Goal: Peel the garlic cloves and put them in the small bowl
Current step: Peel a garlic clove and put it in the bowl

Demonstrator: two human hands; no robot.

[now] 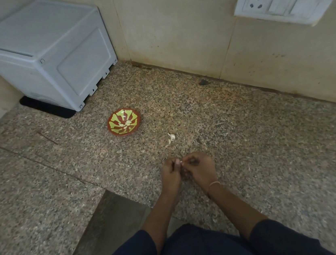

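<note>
A glossy painted small bowl (124, 121) sits on a speckled polished-stone counter (249, 138) near a smooth white plastic box (48, 57).

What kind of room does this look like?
Probably a home kitchen: a speckled granite countertop against a tiled wall, a socket with switches above it, and a small bowl holding peeled garlic cloves.

the person is wearing dark navy sleeves (282, 238) ending mid-forearm; a thin pale bangle (214, 183) is sitting behind the right hand (201, 171).
</note>
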